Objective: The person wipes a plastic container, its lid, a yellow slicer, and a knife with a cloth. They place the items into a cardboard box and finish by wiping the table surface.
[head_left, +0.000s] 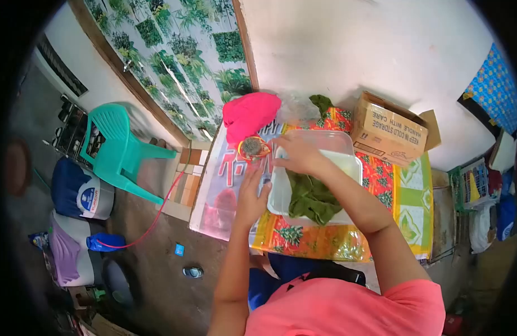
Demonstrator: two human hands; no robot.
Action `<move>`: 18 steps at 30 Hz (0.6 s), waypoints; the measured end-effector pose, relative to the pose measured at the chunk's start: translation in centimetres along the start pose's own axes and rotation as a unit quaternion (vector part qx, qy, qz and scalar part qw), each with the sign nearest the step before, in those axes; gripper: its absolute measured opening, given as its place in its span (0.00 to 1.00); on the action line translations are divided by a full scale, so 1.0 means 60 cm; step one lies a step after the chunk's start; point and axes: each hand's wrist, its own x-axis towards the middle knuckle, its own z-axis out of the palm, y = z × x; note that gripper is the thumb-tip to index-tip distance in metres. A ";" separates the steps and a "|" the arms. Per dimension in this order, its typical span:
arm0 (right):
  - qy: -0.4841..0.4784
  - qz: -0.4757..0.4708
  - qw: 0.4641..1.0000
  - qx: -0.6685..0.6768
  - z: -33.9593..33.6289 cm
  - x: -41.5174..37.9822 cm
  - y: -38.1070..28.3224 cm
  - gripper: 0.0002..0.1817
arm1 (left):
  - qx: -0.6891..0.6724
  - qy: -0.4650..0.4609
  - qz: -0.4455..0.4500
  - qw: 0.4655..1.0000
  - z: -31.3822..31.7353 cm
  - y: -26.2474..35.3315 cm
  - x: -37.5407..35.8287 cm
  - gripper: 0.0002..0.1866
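My left hand is held flat above the left part of the table, its fingers stretched up and thumb apart. Just beyond its fingertips stands a small red-and-yellow container with a grey, rough-looking scrubber in it. My right hand reaches across a clear plastic tub, fingers spread toward the small container; whether they touch it I cannot make out. Neither hand holds anything I can see. A dark green cloth lies in the tub, partly behind my right forearm, hanging near the front rim.
A pink cloth and a clear plastic bag lie at the table's back. An open cardboard box stands back right against the wall. A green plastic chair stands left, with a pink hose on the floor nearby.
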 end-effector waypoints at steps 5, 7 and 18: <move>-0.023 0.004 0.999 0.042 -0.021 -0.194 0.053 0.39 | 0.042 -0.021 -0.036 0.998 0.064 0.036 -0.095 0.28; -0.012 -0.022 0.999 0.033 0.002 -0.245 0.044 0.39 | 0.039 -0.052 -0.053 0.996 0.076 0.055 -0.116 0.27; 0.111 -0.016 0.990 -0.081 0.095 -0.333 0.036 0.24 | 0.107 0.092 -0.062 0.988 0.178 0.036 -0.177 0.18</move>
